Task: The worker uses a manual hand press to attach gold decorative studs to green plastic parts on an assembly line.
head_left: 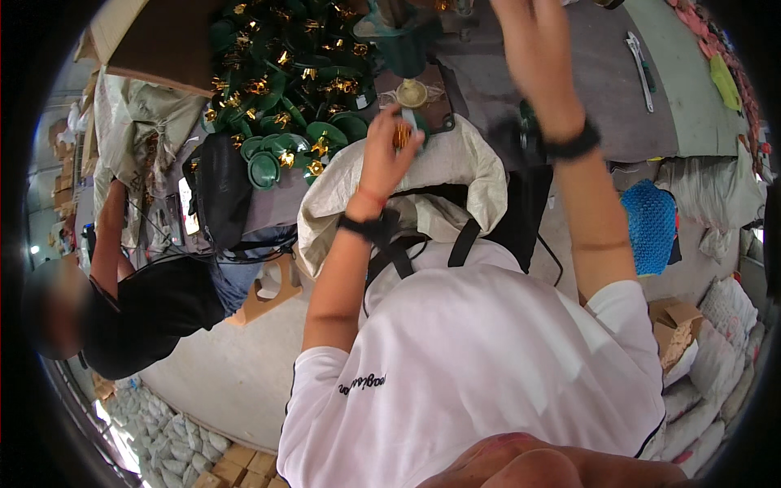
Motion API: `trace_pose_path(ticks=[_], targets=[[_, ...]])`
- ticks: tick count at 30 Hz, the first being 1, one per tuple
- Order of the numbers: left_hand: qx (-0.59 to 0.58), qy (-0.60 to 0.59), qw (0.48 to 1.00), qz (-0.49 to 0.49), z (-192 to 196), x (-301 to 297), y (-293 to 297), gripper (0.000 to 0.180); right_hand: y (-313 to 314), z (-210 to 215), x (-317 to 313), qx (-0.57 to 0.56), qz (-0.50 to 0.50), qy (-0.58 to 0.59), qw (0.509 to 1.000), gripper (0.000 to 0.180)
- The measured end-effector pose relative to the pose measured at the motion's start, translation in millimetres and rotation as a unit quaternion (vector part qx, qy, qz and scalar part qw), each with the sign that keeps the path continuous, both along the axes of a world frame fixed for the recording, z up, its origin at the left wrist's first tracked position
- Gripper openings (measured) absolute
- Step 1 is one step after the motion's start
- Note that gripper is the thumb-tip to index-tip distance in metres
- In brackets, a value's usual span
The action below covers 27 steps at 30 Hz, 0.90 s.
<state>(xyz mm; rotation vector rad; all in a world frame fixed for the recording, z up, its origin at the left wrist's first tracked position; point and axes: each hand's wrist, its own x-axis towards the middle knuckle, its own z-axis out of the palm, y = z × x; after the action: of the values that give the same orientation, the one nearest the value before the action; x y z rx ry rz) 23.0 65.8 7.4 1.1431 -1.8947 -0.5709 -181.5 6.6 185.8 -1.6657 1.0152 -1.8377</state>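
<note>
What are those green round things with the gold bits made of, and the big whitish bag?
The green round pieces look like glossy moulded plastic, since they shine evenly. Their gold fittings glint like brass-coloured metal, though they could be plated plastic. The whitish sack looks like woven plastic fabric: matte, crinkled, finely textured.

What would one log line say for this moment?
left hand: holds small gold-and-green part | right hand: raised, grip unclear | pile of green parts on table | open sack below

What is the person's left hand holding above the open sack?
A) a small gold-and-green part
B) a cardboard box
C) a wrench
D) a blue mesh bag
A: the left hand grips a small gold-and-green part over the pale sack, much like the green and gold pieces piled beside it.
</note>
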Motion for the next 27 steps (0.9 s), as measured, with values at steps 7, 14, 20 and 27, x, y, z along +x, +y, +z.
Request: trace_pose_path(ticks=[7, 14, 20, 27], targets=[[0.350, 0.116, 0.928, -0.050, 3.5, 52.7, 81.2, 0.024, 142.5, -177.1, 18.5, 0.360, 0.344, 0.383, 0.778, 0.029], [0.475, -0.056, 0.866, -0.146, 24.2, 47.7, 61.6, 0.029, 150.5, -248.8, 43.3, 0.375, 0.347, 0.464, 0.724, 0.023], [0.477, -0.045, 0.860, -0.172, -48.9, 16.2, 74.8, 0.040, 184.2, -115.5, -23.3, 0.425, 0.551, 0.188, 0.693, 0.020], [0.564, -0.370, 0.734, -0.084, -126.5, 41.5, 124.9, 0.103, 225.0, -121.4, -84.1, 0.594, 0.497, 0.061, 0.630, 0.020]])
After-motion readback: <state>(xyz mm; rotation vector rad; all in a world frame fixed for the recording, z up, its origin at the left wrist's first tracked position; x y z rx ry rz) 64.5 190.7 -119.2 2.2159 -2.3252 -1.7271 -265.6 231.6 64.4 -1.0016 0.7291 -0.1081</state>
